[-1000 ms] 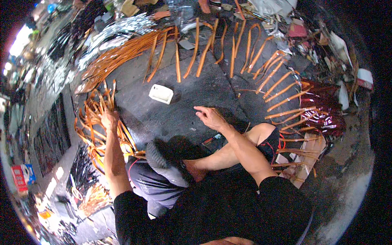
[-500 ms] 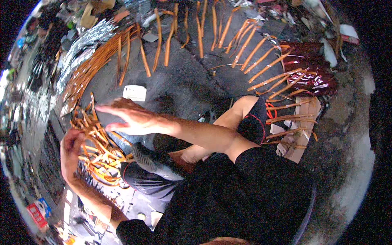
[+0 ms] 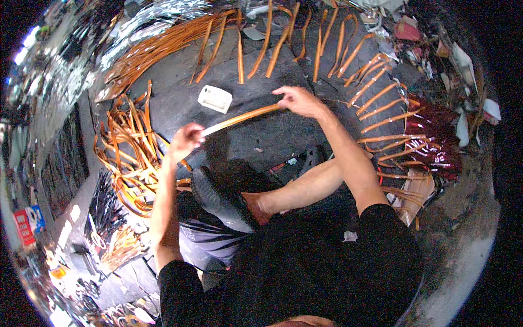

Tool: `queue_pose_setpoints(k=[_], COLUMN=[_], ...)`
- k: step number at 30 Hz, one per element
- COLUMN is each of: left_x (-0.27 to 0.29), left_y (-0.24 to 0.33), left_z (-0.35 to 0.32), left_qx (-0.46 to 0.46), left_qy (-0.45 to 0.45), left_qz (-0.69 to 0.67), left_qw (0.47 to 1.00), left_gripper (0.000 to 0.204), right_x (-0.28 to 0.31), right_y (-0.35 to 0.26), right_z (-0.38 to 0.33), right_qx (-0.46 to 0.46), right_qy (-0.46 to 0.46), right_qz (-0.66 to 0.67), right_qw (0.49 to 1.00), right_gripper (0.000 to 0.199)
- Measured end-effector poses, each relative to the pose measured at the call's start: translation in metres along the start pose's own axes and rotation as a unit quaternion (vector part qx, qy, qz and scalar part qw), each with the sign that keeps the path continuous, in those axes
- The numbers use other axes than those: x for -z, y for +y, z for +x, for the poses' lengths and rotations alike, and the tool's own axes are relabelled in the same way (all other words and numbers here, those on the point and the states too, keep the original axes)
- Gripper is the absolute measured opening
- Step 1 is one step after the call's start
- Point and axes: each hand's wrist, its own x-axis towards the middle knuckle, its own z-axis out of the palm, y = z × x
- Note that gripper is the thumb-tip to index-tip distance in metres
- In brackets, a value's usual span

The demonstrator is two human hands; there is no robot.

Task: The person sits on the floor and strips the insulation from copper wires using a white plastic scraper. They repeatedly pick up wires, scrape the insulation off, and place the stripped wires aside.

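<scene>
A narrow, glossy orange-brown strip [image 3: 248,116] is stretched between my two hands above the dark floor, sloping up to the right. My left hand [image 3: 187,141] is closed around its lower left end. At the upper right end my right hand [image 3: 300,102] pinches it between thumb and fingers. Just beyond the strip lies a shallow white rectangular tray [image 3: 215,99]. Left of my left hand is a tangled heap of similar strips [image 3: 133,150]. What exactly the strips are made of I cannot tell.
Separate strips [image 3: 280,46] fan out in an arc across the far side and right. A long strip bundle [image 3: 158,52] lies far left. Dark red plastic sheeting [image 3: 444,136] is at the right. My folded legs and a dark shoe [image 3: 220,199] are close in. Black strands [image 3: 103,210] lie left.
Both hands have come away from the heap at the left, the right one swinging rightward. A strip now spans between them. The view has shifted too.
</scene>
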Motion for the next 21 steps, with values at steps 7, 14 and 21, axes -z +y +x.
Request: queue_pose_setpoints(k=[7, 14, 21], left_x=[-0.022, -0.027, -0.030], left_y=[-0.025, -0.016, -0.019], left_z=[0.034, 0.026, 0.025], left_qx=[-0.080, -0.054, -0.087], left_qy=[0.055, 0.062, 0.061], left_qz=[0.305, 0.328, 0.320], left_qw=[0.948, 0.941, 0.942], left_gripper=[0.016, 0.018, 0.017], right_x=[-0.059, -0.103, -0.092], right_y=[-0.035, -0.074, -0.057], right_z=[0.042, 0.099, 0.087], right_qx=[0.141, 0.128, 0.227], right_qy=[0.175, 0.016, 0.126], right_qz=[-0.175, -0.298, -0.248], right_qw=[0.959, 0.946, 0.933], right_gripper=[0.052, 0.064, 0.029])
